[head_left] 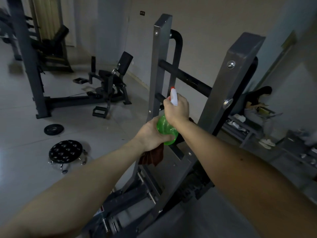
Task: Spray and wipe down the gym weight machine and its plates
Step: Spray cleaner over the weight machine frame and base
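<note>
The machine (223, 93) stands right before us, two grey uprights rising far, and what look like its plates (193, 188) sit dark, low and near. A stool (66, 151) and a loose disc (53, 129) lie on the floor to the left. Between the uprights we hold the bottle (165, 129). Our left hand (151, 134) curls round its green body, with the cloth (154, 156) hanging from under that hand. Our right hand (176, 109) wraps the white spray head, nozzle towards the left upright. We see no wet streaks on the frame, so we judge spraying is barely begun; wiping frame and plates remains.
</note>
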`<control>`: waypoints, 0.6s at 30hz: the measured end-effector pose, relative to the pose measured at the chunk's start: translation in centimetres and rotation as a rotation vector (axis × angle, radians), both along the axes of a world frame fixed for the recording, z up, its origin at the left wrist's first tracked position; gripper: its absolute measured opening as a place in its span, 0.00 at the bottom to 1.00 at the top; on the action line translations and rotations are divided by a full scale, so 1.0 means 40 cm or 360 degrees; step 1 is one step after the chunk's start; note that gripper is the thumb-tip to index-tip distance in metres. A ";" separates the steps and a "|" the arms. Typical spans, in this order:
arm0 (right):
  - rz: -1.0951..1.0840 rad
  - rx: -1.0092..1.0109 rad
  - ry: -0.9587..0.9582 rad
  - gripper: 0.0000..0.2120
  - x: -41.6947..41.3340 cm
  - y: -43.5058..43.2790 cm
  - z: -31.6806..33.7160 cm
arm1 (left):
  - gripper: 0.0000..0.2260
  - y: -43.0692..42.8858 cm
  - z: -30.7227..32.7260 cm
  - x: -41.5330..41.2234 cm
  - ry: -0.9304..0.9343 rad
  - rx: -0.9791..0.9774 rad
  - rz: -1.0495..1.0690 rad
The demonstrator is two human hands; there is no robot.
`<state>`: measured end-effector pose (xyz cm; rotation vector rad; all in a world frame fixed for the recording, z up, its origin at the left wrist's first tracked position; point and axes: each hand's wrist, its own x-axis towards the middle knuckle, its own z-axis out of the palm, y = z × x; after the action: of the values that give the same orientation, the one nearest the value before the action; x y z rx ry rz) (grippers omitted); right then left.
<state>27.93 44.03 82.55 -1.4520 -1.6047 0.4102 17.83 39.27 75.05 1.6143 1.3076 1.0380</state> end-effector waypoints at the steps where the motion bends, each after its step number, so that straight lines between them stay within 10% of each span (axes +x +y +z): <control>1: 0.0002 -0.0017 0.0010 0.09 -0.007 0.002 0.002 | 0.32 -0.001 -0.001 -0.005 -0.0011 -0.0008 0.0021; 18: -0.0318 -0.0704 -0.0199 0.11 0.084 -0.130 -0.596 | 0.29 -0.130 -0.515 0.066 0.0402 -0.0808 -0.0318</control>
<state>31.30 38.85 58.72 -1.9866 -1.5047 0.5938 20.45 34.07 54.44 1.4681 1.3993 0.3457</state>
